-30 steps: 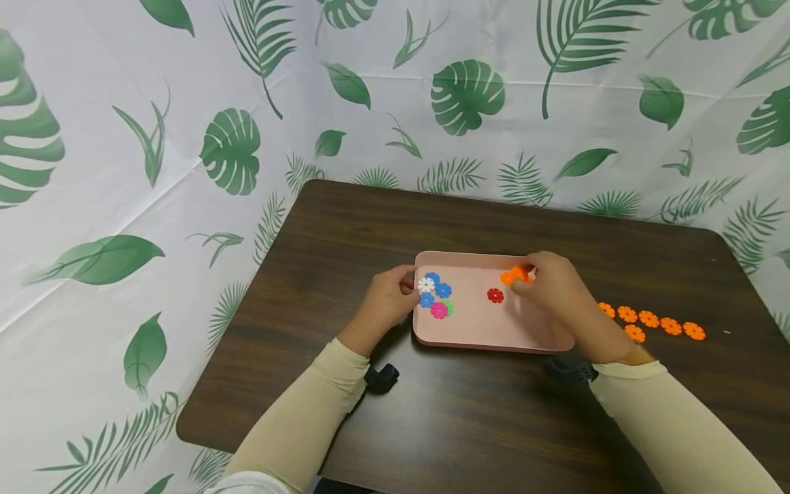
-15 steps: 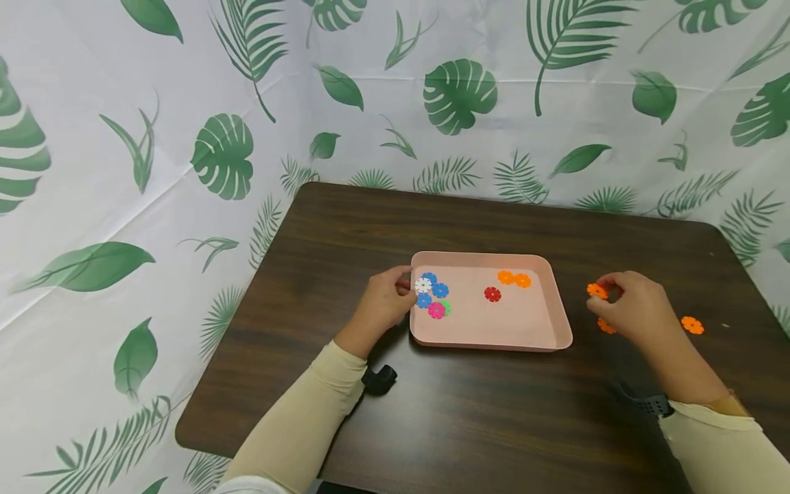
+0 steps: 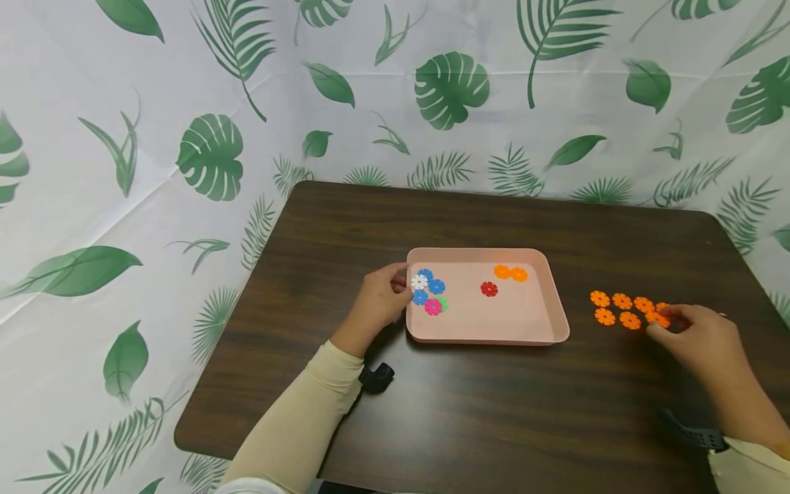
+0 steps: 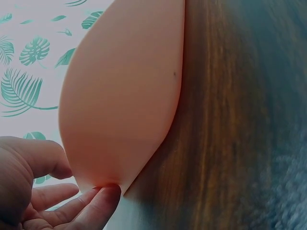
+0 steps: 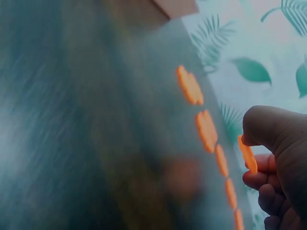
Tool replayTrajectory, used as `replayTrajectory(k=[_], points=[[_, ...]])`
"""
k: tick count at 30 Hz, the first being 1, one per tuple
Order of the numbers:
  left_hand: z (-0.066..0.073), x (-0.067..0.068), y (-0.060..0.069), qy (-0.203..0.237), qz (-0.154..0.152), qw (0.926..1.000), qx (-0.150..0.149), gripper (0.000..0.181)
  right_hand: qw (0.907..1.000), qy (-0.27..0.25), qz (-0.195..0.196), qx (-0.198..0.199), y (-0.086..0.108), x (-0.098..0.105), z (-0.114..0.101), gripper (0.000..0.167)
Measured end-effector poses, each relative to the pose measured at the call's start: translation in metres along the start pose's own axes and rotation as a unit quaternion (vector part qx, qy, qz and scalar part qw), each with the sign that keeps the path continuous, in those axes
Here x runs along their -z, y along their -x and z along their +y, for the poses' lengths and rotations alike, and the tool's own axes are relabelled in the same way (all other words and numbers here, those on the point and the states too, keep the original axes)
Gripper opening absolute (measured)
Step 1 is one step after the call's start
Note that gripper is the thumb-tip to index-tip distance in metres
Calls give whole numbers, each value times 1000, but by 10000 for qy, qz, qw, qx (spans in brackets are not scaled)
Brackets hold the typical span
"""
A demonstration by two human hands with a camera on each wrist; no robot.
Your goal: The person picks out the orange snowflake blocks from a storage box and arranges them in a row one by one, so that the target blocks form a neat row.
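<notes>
My left hand holds the left rim of a pink rectangular tray; in the left wrist view its fingertips touch the tray's outer wall. Inside the tray lie blue, white, pink and green notched plastic discs at the left, a red disc near the middle and two orange discs at the back right. Right of the tray, my right hand pinches an orange notched disc between thumb and fingers, just above the table. Several orange discs lie in two rows beside it.
The dark wood table carries everything. A white leaf-print cloth hangs behind and to the left of it. A black strapped device sits at the left wrist, another strap at the right wrist.
The right hand has left the tray, where two orange discs now lie, and set another disc in the table's back row. It then moved right, where it pinches another. The left hand stayed on the rim.
</notes>
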State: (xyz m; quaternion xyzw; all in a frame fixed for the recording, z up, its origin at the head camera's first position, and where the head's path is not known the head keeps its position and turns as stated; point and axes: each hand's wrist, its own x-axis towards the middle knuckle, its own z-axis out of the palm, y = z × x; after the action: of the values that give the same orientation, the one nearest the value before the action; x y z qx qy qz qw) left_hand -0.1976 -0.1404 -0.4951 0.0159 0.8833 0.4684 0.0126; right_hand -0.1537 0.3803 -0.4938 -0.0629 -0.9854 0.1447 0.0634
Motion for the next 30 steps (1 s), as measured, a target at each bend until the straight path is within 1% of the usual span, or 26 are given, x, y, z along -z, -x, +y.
replayTrajectory(k=[4, 8, 12, 16, 20, 24, 30], points=[[0, 0, -1, -51, -11, 10000, 69, 54, 9999, 86, 108, -17, 4, -5, 9, 49], [0, 1, -1, -78, -23, 9999, 108, 55, 9999, 95, 36, -99, 6, -8, 12, 50], [0, 1, -1, -66, -27, 10000, 52, 55, 9999, 88, 34, -82, 6, -12, 14, 50], [0, 2, -1, -54, -35, 10000, -4, 54, 9999, 54, 120, -16, 6, -15, 16, 48], [1, 2, -1, -40, -35, 10000, 40, 55, 9993, -139, 324, 98, 6, -19, 20, 45], [2, 2, -1, -60, -65, 9998, 176, 56, 9975, -352, 538, 284, 6, -22, 27, 43], [2, 1, 0, -80, -80, 9997, 214, 56, 9958, -375, 664, 505, 6, -26, 34, 41]])
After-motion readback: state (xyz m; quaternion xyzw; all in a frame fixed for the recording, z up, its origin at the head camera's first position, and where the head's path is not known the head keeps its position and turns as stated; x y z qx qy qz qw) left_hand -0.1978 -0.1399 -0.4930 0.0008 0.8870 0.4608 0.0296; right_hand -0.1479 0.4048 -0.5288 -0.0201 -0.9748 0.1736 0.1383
